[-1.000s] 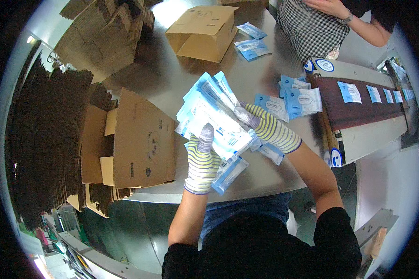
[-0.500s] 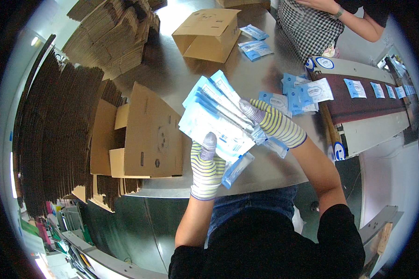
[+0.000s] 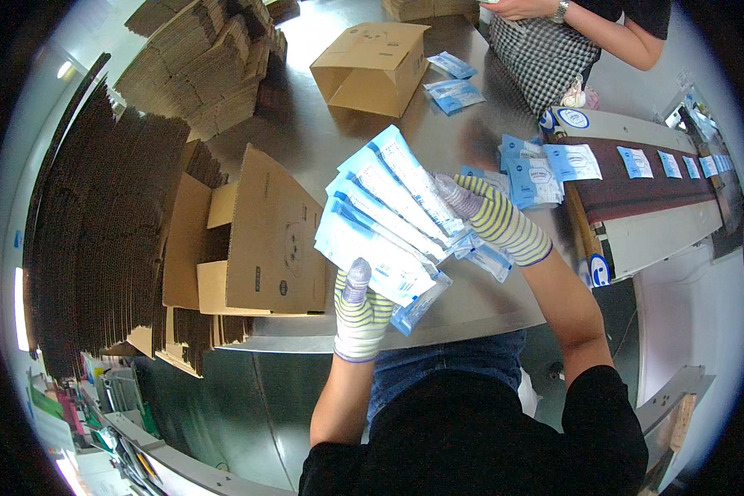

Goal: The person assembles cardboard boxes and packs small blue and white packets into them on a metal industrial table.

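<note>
Between my two hands is a fanned stack of blue-and-white sealed packets, held above the metal table. My left hand, in a striped glove with grey fingertips, grips the stack's lower left, thumb on top. At the stack's right edge my right hand, gloved alike, is closed with its thumb over the packets; its other fingers are partly hidden. More packet ends stick out beneath both hands. A loose pile of the same packets lies right of my right hand, by the conveyor's end.
The conveyor at right carries a row of packets. An open carton lies on its side at left, beside stacked flattened cardboard. Another carton and two packets sit farther back. A co-worker's arm shows at upper right.
The packets in my hands are spread wider into a fan. My left thumb has shifted slightly left. On the conveyor, the packets have advanced toward the table.
</note>
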`<state>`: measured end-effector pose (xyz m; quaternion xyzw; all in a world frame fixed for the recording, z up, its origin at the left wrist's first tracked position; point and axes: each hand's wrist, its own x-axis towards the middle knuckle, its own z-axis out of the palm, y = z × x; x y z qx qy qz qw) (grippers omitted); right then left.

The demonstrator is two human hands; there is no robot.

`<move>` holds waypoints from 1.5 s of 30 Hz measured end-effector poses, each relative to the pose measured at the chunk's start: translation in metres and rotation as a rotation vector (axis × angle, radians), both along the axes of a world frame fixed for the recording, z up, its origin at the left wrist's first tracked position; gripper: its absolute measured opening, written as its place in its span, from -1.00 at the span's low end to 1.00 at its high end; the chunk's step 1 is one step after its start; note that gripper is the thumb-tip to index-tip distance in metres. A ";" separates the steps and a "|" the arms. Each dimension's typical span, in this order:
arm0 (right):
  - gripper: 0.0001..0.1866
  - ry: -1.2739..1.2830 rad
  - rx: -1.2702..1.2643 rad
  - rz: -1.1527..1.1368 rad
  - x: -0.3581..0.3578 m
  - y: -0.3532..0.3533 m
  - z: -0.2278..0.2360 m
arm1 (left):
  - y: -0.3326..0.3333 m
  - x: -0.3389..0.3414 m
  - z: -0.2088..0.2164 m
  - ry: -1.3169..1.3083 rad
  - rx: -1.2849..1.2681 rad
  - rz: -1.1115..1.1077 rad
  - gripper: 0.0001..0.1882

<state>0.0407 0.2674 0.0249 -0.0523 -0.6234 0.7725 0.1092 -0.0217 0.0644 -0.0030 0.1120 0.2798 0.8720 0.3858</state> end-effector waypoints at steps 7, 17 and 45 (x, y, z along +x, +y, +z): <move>-0.52 -0.064 0.099 0.080 -0.001 0.004 0.005 | -0.006 -0.001 -0.014 -0.061 0.011 0.036 -0.16; -0.57 -0.028 0.091 0.003 0.001 0.001 0.010 | -0.009 -0.003 -0.021 -0.100 0.022 0.034 -0.14; -0.40 -0.013 -0.161 0.168 -0.018 0.016 -0.056 | -0.014 -0.003 -0.038 -0.191 -0.033 0.047 -0.07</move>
